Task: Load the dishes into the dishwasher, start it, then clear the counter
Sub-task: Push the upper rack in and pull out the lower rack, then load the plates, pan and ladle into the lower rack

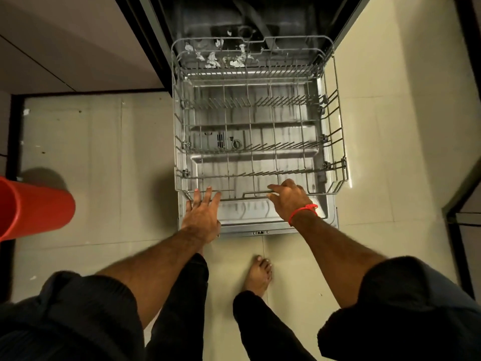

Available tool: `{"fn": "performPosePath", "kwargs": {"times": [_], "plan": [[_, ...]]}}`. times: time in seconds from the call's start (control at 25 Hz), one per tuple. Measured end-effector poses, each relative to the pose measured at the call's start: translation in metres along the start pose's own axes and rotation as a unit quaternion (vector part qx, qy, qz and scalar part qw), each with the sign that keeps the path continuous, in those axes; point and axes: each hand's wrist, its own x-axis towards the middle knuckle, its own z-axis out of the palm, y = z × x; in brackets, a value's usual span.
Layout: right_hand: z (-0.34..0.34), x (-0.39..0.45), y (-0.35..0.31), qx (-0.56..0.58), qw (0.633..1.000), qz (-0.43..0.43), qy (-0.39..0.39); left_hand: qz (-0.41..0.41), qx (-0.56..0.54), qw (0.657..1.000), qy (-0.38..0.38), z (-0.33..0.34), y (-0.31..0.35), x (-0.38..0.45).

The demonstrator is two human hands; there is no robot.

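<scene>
One wire rack point(260, 142) over one open dishwasher door point(260, 217): left hand point(201, 212) rests with fingers spread, right hand point(289, 199) grips the front rail.

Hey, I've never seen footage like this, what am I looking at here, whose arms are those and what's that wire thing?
This is one picture from a camera worn on a person's head, looking down. The arms are the wearer's own. The wire thing is the lower rack of an open dishwasher, pulled out over its lowered door; no dishes show in it. The right hand curls around the rack's front rail. The left hand lies with straight fingers at the rack's front edge. A red bucket stands on the floor to the left.
</scene>
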Motion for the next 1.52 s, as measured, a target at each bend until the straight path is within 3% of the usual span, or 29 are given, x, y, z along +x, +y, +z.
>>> {"fn": "performPosePath", "kwargs": {"times": [0.28, 0.48, 0.72, 1.04, 1.28, 1.52], "plan": [[-0.092, -0.065, -0.045, 0.039, 0.997, -0.057, 0.046, 0.047, -0.021, 0.994, 0.096, -0.087, 0.030, -0.083], [-0.188, -0.137, -0.100, 0.077, 0.984, -0.127, 0.102, 0.037, -0.042, 0.986, 0.157, -0.202, 0.055, -0.179], [-0.258, -0.196, -0.194, 0.151, 0.965, -0.186, 0.105, 0.006, -0.084, 0.968, 0.235, -0.302, 0.043, -0.280], [-0.324, -0.212, -0.371, 0.213, 0.918, -0.297, 0.153, -0.037, -0.166, 0.920, 0.354, -0.397, -0.056, -0.334], [-0.328, -0.198, -0.547, 0.287, 0.888, -0.307, 0.188, -0.053, -0.180, 0.878, 0.441, -0.468, -0.208, -0.371], [-0.336, -0.192, -0.694, 0.334, 0.863, -0.331, 0.182, -0.065, -0.197, 0.854, 0.477, -0.517, -0.330, -0.400]]}}
